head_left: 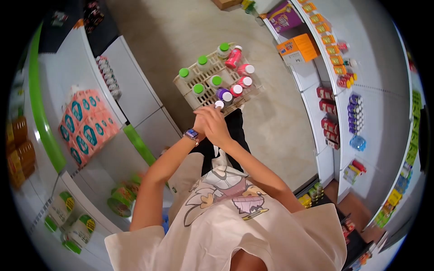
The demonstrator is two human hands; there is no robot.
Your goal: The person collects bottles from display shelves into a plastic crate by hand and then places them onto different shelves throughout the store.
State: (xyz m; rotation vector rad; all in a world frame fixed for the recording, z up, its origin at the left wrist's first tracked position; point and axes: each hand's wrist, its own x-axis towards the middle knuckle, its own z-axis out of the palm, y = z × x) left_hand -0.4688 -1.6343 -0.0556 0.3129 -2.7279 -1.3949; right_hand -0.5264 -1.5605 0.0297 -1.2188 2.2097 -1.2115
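Observation:
My left hand (200, 123), with a watch (191, 133) on its wrist, is pressed against my right hand (216, 126) at the near edge of a beige plastic crate (192, 97). The fingers of both hands are closed together, with no object visible in them. Just beyond the fingertips is a bottle's white cap (219, 104). The crate holds several green-capped bottles (216, 81), several pink bottles with white caps (237, 90) and a purple bottle (224, 94). One pink bottle (233, 57) leans at the far side.
White shelves stand on both sides. Pink tissue packs (88, 126) and small bottles (108, 77) are on the left. On the right are an orange box (298, 49), a purple pack (285, 17), red boxes (327, 106) and rows of orange-labelled bottles (332, 49).

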